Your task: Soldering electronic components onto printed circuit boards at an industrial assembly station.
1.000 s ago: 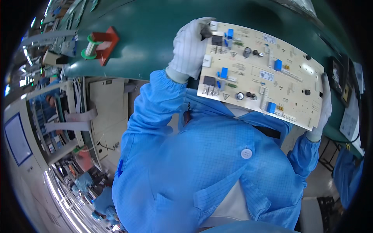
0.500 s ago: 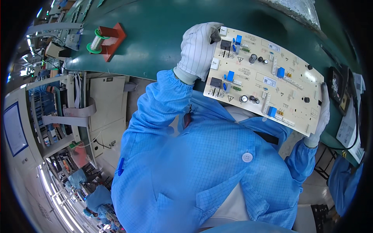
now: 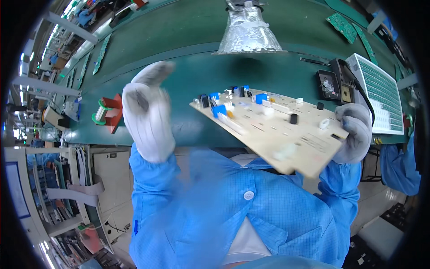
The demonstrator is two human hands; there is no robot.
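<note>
Gripping one end of a tilted circuit board [image 3: 268,121], the gloved right hand [image 3: 354,134] holds it above the green work surface [image 3: 197,74]. The gloved left hand [image 3: 150,116], clear of the board's other end, is unclenched and empty. Left of that hand, a red stand [image 3: 117,119] bears a spool [image 3: 103,112]; leftward and nearer the body stands a pale cabinet [image 3: 107,172]. Beyond and right of the right hand lies a white-framed green panel [image 3: 378,80].

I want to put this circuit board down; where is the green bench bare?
Bare green bench lies between the left hand, circuit board and foil-covered hood. The right is crowded: black box, white grid tray.
</note>
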